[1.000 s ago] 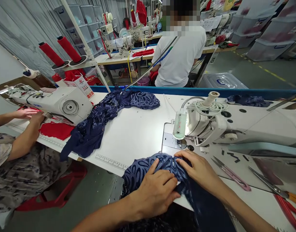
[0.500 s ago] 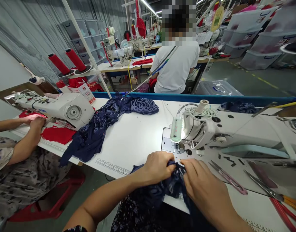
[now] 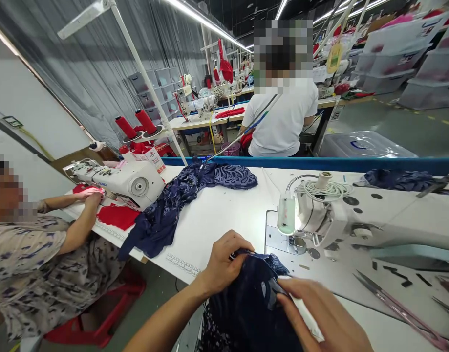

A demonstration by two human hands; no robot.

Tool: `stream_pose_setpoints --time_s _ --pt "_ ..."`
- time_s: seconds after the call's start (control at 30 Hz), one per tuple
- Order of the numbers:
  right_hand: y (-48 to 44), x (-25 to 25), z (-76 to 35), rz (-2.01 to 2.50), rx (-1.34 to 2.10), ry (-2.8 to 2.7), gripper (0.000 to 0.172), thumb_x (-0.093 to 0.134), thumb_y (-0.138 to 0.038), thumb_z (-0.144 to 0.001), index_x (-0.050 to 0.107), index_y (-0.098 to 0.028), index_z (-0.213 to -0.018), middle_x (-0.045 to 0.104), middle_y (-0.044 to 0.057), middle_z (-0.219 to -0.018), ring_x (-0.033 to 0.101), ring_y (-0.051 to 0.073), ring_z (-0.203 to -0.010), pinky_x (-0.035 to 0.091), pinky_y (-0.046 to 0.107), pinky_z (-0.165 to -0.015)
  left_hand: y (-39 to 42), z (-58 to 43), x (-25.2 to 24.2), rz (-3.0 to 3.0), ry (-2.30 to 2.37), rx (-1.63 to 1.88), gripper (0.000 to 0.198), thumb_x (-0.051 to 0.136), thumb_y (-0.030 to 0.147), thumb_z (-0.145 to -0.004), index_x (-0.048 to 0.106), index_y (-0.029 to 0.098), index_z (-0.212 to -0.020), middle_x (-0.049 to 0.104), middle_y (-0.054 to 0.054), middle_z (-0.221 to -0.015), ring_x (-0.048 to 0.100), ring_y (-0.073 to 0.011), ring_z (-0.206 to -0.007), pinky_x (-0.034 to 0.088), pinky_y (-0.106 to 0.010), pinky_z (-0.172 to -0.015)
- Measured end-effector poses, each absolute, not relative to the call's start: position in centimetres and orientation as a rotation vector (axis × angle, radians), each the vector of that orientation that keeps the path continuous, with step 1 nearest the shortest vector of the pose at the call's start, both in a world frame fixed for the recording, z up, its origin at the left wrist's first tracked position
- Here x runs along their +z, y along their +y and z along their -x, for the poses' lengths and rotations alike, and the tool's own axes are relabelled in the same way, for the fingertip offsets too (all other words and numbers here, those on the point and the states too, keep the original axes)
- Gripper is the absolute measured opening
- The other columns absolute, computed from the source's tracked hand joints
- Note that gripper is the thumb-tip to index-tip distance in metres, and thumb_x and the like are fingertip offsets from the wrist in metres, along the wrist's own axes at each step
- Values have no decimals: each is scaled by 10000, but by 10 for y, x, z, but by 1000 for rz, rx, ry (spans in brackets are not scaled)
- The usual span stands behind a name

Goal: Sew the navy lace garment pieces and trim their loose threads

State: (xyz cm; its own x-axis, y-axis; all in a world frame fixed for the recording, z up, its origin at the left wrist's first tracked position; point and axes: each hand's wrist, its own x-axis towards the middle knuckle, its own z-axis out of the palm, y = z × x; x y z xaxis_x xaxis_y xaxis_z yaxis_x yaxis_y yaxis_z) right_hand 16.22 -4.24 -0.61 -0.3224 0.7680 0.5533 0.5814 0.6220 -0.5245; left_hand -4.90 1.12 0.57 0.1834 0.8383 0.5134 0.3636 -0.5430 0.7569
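My left hand [image 3: 224, 261] is closed on the upper edge of a navy lace fabric piece [image 3: 251, 305] bunched at the near table edge. My right hand [image 3: 325, 320] pinches the same fabric lower down on its right side. The cloth lies in front of the white sewing machine [image 3: 330, 222], just short of its needle plate [image 3: 283, 242]. Both hands are apart from the machine.
A pile of navy lace [image 3: 180, 200] trails across the white table [image 3: 224, 215]. Pink-handled snips [image 3: 396, 308] lie at right. At left a co-worker in patterned clothes [image 3: 33, 254] sews red cloth [image 3: 117, 216] at another machine [image 3: 125, 181]. A person in white [image 3: 283, 120] sits beyond.
The view has tilted upward. Both hands have drawn the navy fabric back from the needle plate toward the table edge and gathered it up; my right hand has dropped lower.
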Motion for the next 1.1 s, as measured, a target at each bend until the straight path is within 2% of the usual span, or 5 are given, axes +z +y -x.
stream_pose_setpoints --time_s 0.23,0.47,0.67,0.9,1.1 --pt "-10 -4 -148 815 186 -2084 295 568 -180 -914 562 -207 -1208 628 59 -1058 581 204 -998 450 398 -922 -8 52 4 -2044 999 1445 224 550 69 -872 691 217 -965 603 -33 -858 589 -139 -787 499 -252 -699" --pt "-23 -9 -145 711 133 -2073 271 557 -12 -867 579 -138 -1106 614 68 -931 563 184 -915 431 419 -937 -30 64 17 -2328 989 1351 403 603 228 -852 523 164 -1243 530 -168 -1244 527 -284 -1177 469 -471 -987" --pt "-25 -3 -158 745 238 -2092 288 572 -95 -882 587 -166 -1160 579 94 -1048 551 211 -1001 427 417 -945 -23 50 4 -2601 1067 1363 138 519 77 -869 572 199 -908 663 3 -851 631 -128 -820 350 -509 -1095" --pt "-23 14 -178 741 233 -2160 310 565 -56 -857 609 -219 -1118 587 40 -943 573 172 -860 409 411 -906 -24 36 5 -2744 1062 1428 143 496 66 -860 570 186 -835 659 28 -776 628 -94 -728 322 -520 -1119" --pt "-28 10 -173 827 429 -2116 116 505 -116 -919 527 -219 -967 544 23 -863 513 162 -798 404 343 -771 -24 31 3 -2843 1070 1469 157 488 50 -831 564 179 -785 637 32 -719 604 -87 -672 333 -524 -1116"
